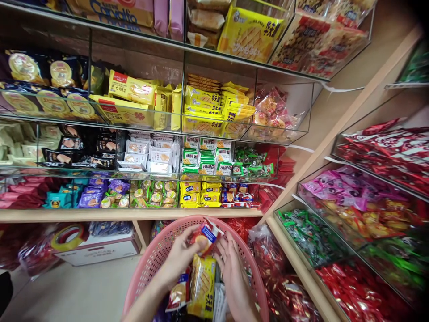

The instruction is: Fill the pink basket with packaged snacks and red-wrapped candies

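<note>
Over the pink plastic basket [152,257], my left hand [182,248] pinches a small red, white and blue biscuit packet [208,235] between thumb and fingers. My right hand [231,264] is just to the right of that packet, its fingers stretched out and holding nothing. Whether its fingertips touch the packet's edge, I cannot tell. Below the hands, the basket holds a yellow waffle packet [203,284], another red and blue biscuit packet [179,293] and some white wrapped packets [220,299], partly hidden by my right hand.
Ahead are shelves of clear bins with yellow waffle packs [203,112], green and white packs [208,156] and red and blue biscuits [237,194]. Candy bins [311,232] line the right side. At lower left, yellow tape [69,237] rests on a white carton [100,250].
</note>
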Demonstrator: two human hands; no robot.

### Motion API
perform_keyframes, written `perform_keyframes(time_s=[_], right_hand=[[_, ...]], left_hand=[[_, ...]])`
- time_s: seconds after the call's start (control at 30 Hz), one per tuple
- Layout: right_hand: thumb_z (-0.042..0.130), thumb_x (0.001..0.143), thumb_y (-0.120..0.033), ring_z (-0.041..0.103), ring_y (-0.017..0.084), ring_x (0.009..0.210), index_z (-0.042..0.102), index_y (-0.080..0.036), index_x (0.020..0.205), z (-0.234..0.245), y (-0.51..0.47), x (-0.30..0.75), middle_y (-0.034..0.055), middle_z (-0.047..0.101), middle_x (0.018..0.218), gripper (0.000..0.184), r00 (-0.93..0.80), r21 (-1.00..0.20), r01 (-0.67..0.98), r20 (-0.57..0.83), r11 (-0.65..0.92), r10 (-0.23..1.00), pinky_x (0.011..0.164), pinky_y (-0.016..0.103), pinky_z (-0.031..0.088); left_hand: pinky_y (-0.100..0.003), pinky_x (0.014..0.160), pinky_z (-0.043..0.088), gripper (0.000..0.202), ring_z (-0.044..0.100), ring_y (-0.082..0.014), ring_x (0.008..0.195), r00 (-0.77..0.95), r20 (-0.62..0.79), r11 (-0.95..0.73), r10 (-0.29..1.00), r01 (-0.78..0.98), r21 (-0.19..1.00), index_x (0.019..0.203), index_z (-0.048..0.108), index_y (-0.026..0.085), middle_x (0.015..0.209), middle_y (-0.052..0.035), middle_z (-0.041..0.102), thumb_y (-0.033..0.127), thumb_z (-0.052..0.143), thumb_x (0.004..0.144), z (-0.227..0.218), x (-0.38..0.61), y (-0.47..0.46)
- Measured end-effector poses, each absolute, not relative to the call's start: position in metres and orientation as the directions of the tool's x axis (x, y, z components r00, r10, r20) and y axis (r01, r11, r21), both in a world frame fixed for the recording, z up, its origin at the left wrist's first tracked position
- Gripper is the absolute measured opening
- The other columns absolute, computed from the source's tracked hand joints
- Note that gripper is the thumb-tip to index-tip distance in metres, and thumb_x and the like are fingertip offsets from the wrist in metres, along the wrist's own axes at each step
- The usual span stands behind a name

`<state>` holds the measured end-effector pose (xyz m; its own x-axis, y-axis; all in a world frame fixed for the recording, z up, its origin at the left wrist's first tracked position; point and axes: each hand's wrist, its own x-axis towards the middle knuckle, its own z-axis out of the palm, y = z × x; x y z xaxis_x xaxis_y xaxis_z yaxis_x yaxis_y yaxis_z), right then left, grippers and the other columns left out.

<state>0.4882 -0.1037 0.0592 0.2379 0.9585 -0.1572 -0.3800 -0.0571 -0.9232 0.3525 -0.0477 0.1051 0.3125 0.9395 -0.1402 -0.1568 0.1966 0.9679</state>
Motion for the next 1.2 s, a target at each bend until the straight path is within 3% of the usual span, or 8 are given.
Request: perform_keyframes(time_s=[0.1,0.23,0.37,0.47,0.6,0.93,1.03,1.2], right_hand=[[0.041,0.084,-0.055,0.042,0.017,0.124,0.036,-0.034,0.132,0.075,-0.095,0.501,0.0017,0.047,0.135,0.052,0.237,-0.932,-0.354,-0.168,-0.076,0.957,0.101,0.037,0.034],[0.058,0.077,-0.044,0.056,0.019,0.106,0.060,-0.023,0.104,0.060,-0.055,0.516,0.0059,0.063,0.112,0.034,0.056,-0.998,0.035,-0.059,-0.061,0.997,0.094,0.032,0.039],[0.065,0.068,-0.028,0.061,0.017,0.079,0.064,-0.017,0.080,0.024,-0.003,0.507,0.0024,0.068,0.080,0.016,-0.039,-0.908,0.345,-0.267,-0.238,0.963,0.071,0.027,0.044],[0.073,0.053,-0.019,0.056,0.016,0.060,0.056,-0.016,0.056,-0.001,0.020,0.491,-0.0024,0.056,0.052,0.017,0.017,-0.834,0.433,-0.371,-0.341,0.928,0.056,0.025,0.038],[0.072,0.052,-0.018,0.050,0.014,0.057,0.048,-0.018,0.058,-0.022,0.027,0.476,-0.0053,0.048,0.051,0.025,0.123,-0.770,0.471,-0.425,-0.430,0.897,0.052,0.024,0.032],[0.069,0.061,-0.021,0.054,0.013,0.069,0.049,-0.017,0.083,-0.048,0.025,0.466,0.0010,0.057,0.076,0.031,0.215,-0.754,0.401,-0.475,-0.521,0.853,0.058,0.021,0.038],[0.068,0.063,-0.021,0.053,0.012,0.068,0.050,-0.017,0.078,-0.051,0.026,0.465,-0.0004,0.056,0.074,0.024,0.188,-0.768,0.395,-0.470,-0.505,0.862,0.059,0.021,0.037],[0.062,0.068,-0.021,0.042,0.009,0.047,0.050,-0.017,0.058,-0.055,0.025,0.472,-0.0060,0.048,0.050,0.016,0.026,-0.785,0.390,-0.514,-0.482,0.858,0.051,0.022,0.032]], left_hand=[[-0.033,0.082,0.049,0.048,0.064,-0.0203,0.092,0.311,-0.193,0.259,0.930,-0.185,0.948,0.113,0.058,0.019,0.108,-0.0079,0.067,0.037,0.067,0.069,0.109,0.325,-0.024],[-0.031,0.076,0.051,0.050,0.066,-0.0188,0.081,0.238,-0.263,0.315,0.935,-0.219,0.923,0.109,0.059,0.016,0.102,-0.0091,0.069,0.036,0.071,0.065,0.100,0.299,-0.014],[-0.031,0.076,0.051,0.056,0.067,-0.0185,0.079,0.214,-0.299,0.349,0.930,-0.260,0.900,0.116,0.054,0.015,0.098,-0.0094,0.070,0.035,0.071,0.066,0.088,0.288,-0.022],[-0.029,0.073,0.052,0.054,0.067,-0.0181,0.079,0.208,-0.326,0.375,0.922,-0.275,0.885,0.117,0.053,0.016,0.097,-0.0088,0.070,0.035,0.069,0.069,0.082,0.285,-0.028],[-0.028,0.072,0.052,0.057,0.067,-0.0177,0.079,0.223,-0.338,0.395,0.914,-0.309,0.865,0.120,0.051,0.016,0.098,-0.0093,0.070,0.035,0.069,0.070,0.078,0.283,-0.031],[-0.035,0.076,0.053,0.072,0.068,-0.0221,0.079,0.243,-0.359,0.427,0.901,-0.359,0.830,0.134,0.037,0.019,0.097,-0.0108,0.071,0.032,0.069,0.071,0.061,0.280,-0.032],[-0.035,0.078,0.053,0.070,0.068,-0.0218,0.081,0.248,-0.350,0.423,0.903,-0.374,0.825,0.132,0.041,0.020,0.096,-0.0098,0.071,0.031,0.070,0.070,0.061,0.278,-0.034],[-0.034,0.077,0.053,0.065,0.067,-0.0215,0.083,0.247,-0.352,0.424,0.903,-0.373,0.825,0.126,0.049,0.020,0.098,-0.0086,0.071,0.031,0.072,0.067,0.061,0.276,-0.036]])
